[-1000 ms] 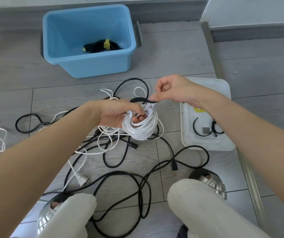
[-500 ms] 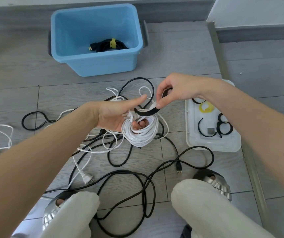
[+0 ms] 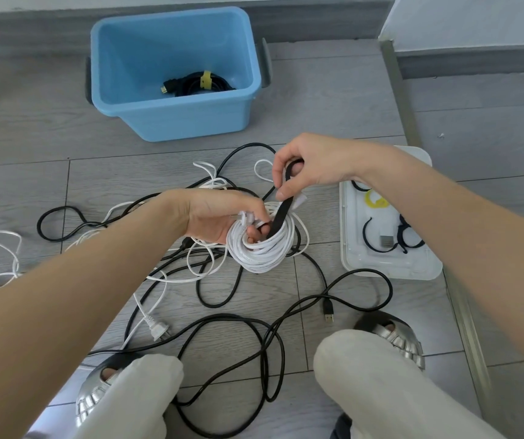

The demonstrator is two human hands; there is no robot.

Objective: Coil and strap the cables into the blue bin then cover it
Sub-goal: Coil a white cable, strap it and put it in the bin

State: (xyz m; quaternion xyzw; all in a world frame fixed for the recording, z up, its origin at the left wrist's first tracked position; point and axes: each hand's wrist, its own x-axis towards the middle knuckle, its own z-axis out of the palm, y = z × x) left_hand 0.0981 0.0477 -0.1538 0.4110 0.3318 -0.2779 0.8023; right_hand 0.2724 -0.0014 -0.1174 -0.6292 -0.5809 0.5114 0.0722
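My left hand (image 3: 219, 217) grips a coiled white cable (image 3: 260, 251) above the floor, fingers through the coil. My right hand (image 3: 308, 166) pinches a black strap (image 3: 281, 213) that runs down into the coil's middle. The blue bin (image 3: 172, 115) stands behind, open, with one black coiled cable (image 3: 197, 85) tied by a yellow strap inside. A white lid (image 3: 390, 270) lies upside down on the floor to the right, holding several black straps (image 3: 371, 239) and a yellow strap (image 3: 376, 201).
Loose black cables (image 3: 254, 340) and white cables (image 3: 172, 277) lie tangled on the grey floor between my knees and the bin. A white plug (image 3: 157, 329) and a USB plug (image 3: 328, 310) lie among them. My shoes and knees are at the bottom. A wall runs behind.
My right hand has swung the black strap from lying across the coil to standing upright, feeding it down through the coil's centre. My left thumb has closed down onto the coil.
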